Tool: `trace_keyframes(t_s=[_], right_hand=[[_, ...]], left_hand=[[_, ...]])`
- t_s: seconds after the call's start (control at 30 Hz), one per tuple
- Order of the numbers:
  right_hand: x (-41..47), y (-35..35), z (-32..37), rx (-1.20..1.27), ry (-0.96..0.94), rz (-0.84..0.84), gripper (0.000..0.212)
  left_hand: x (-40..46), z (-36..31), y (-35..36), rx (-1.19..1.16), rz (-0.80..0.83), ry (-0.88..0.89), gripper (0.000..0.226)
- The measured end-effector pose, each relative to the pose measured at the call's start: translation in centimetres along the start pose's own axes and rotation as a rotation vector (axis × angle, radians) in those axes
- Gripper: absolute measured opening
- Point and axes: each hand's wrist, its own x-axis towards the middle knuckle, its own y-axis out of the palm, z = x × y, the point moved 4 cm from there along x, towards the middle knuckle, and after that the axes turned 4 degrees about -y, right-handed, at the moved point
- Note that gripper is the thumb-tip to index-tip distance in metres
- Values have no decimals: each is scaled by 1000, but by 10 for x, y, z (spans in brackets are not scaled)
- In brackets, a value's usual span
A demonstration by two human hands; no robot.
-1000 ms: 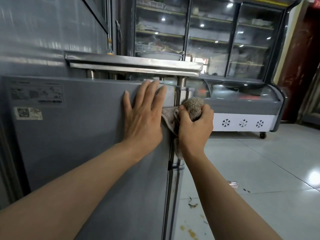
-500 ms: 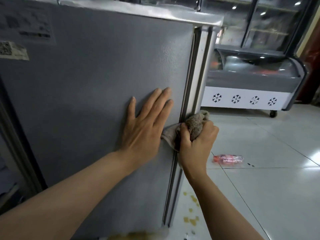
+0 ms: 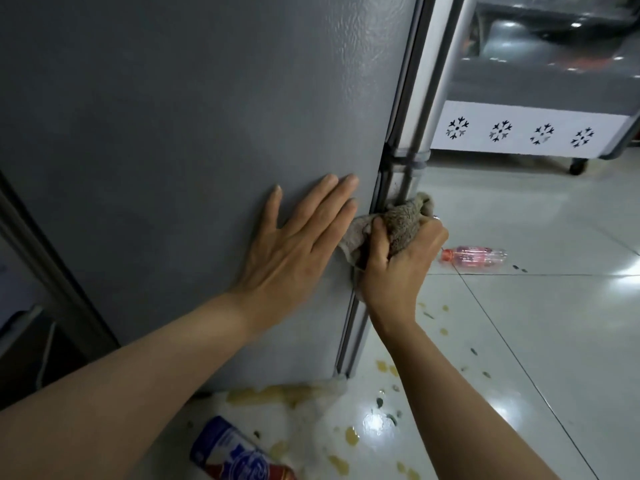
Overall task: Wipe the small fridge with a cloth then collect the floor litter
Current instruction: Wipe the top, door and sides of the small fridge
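The small grey fridge [image 3: 180, 133] fills the left and middle of the view, seen from its side. My left hand [image 3: 298, 244] lies flat and open against that side panel, fingers spread. My right hand [image 3: 398, 268] is closed on a crumpled grey-brown cloth [image 3: 401, 220], pressing it on the fridge's front corner edge just below the seam between the two doors. On the floor lie a pink plastic bottle [image 3: 474, 256] to the right of my right hand and a blue, white and red bottle [image 3: 235, 452] at the bottom edge.
Yellowish scraps and small dark bits [image 3: 349, 434] are scattered over the white tiled floor [image 3: 536, 341] near the fridge base. A chest freezer with snowflake marks [image 3: 519, 133] stands on wheels at the back right. A dark gap [image 3: 34, 341] opens left of the fridge.
Both hands have slid down the fridge, the cloth moving from near the top of the corner edge to below the door seam. The view tilted down, bringing the floor litter into sight.
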Motion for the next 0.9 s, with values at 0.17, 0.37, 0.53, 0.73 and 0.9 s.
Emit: trace_keyframes(t_s=[0.17, 0.37, 0.53, 0.73, 0.9], right_hand=[[-32, 1, -34, -18, -4, 21, 42], [-78, 4, -82, -66, 89, 105, 49], [-110, 4, -111, -93, 147, 172, 47], [-145, 4, -144, -135, 223, 283, 38], [-171, 3, -166, -215, 301, 377, 36]], left_hand=[[-25, -4, 17, 3, 57, 68, 59], [-56, -14, 36, 18, 144, 142, 60], [-86, -19, 50, 44, 201, 207, 59], [-117, -28, 66, 34, 301, 238, 63], [-141, -37, 76, -40, 359, 229, 60]])
